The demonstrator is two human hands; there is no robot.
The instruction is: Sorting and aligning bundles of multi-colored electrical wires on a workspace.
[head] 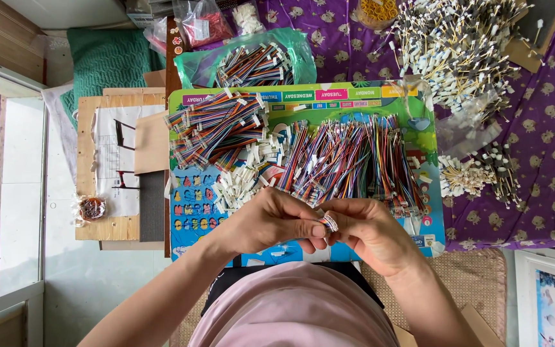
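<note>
Small wire connector [329,222], pinched between fingertips of left hand [271,222] and right hand [370,232]; best kept level, close above colourful board [191,222]

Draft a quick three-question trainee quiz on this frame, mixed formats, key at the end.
1. True or false: the left hand and right hand meet over the colourful board.
2. What do both hands pinch? A) a small striped connector piece B) scissors C) a rubber band
3. Which lies nearer the hands: the loose wire bundle or the green bag of wires?

Key: 1 true; 2 A; 3 the loose wire bundle.
</note>
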